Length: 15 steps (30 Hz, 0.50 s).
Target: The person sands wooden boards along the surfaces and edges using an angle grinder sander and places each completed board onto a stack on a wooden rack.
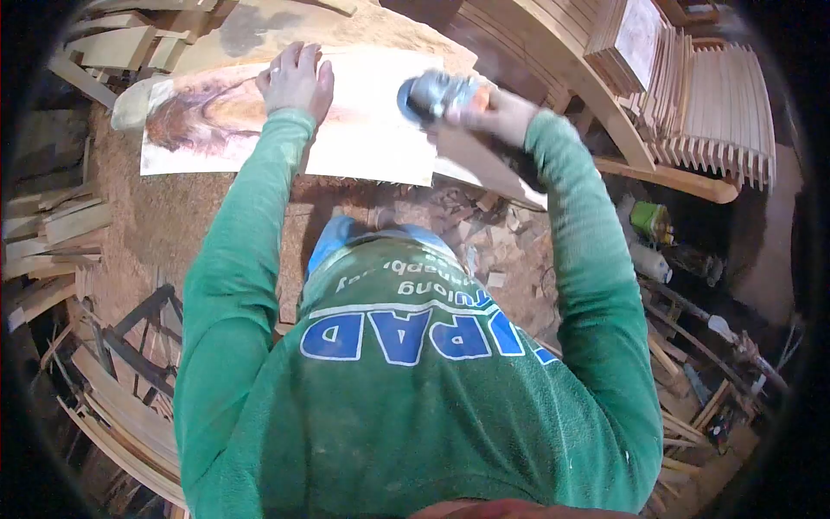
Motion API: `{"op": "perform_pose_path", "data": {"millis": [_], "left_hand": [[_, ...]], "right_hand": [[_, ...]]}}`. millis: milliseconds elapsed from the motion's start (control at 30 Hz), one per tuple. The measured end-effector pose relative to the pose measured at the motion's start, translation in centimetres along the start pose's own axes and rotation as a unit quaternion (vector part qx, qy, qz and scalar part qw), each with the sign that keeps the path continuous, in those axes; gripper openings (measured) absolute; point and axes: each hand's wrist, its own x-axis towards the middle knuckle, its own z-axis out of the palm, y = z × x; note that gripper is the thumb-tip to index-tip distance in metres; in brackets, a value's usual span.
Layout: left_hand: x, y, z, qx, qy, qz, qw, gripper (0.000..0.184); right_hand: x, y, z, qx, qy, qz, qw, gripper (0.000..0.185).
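Note:
A flat pale board with a reddish-brown grain pattern at its left part lies across the work surface. My left hand rests flat on the board near its middle, fingers apart, holding nothing. Near the board's right end, my right hand is wrapped round a power tool with a blue and grey body and an orange part. The tool is blurred by motion, and its underside is hidden against the board.
Stacked slatted wooden pieces stand at the upper right beside a curved beam. Wood offcuts are piled at the left. Scraps and sawdust cover the floor below the board. A green container sits at the right.

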Motion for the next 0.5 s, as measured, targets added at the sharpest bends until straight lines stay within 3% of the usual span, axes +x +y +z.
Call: {"op": "perform_pose_path", "data": {"millis": [33,100,167,200,300,333,400,500], "left_hand": [[-0.6,0.0,-0.4,0.001,-0.012,-0.022,1.000,0.046],[-2.4,-0.7,-0.9,0.019,-0.043,-0.035,0.998,0.054],[-3.8,-1.6,-0.9,0.037,-0.063,-0.036,0.997,0.059],[-4.3,-2.0,-1.0,0.046,-0.066,-0.031,0.996,0.061],[-4.4,-1.9,-1.0,0.086,-0.095,-0.035,0.991,0.064],[-4.2,-1.6,-1.1,0.101,-0.107,-0.040,0.988,0.064],[-4.1,-1.6,-1.2,0.093,-0.106,-0.042,0.989,0.065],[-4.3,-1.6,-1.5,0.087,-0.114,-0.044,0.989,0.065]], "right_hand": [[-2.3,-2.1,0.7,0.035,-0.052,-0.076,0.995,0.077],[-5.6,-4.1,2.8,0.045,-0.064,-0.159,0.984,0.069],[-6.4,-3.8,3.8,-0.145,0.015,-0.226,0.963,0.066],[-6.5,-3.9,3.5,-0.139,0.015,-0.236,0.962,0.065],[-4.7,-3.9,1.0,0.028,-0.077,-0.082,0.993,0.068],[-2.2,-1.5,0.1,-0.008,-0.047,-0.102,0.994,0.067],[0.4,-1.8,-2.6,-0.078,-0.030,0.018,0.996,0.067],[0.5,-2.4,-2.3,0.011,-0.020,0.008,1.000,0.074]]}}
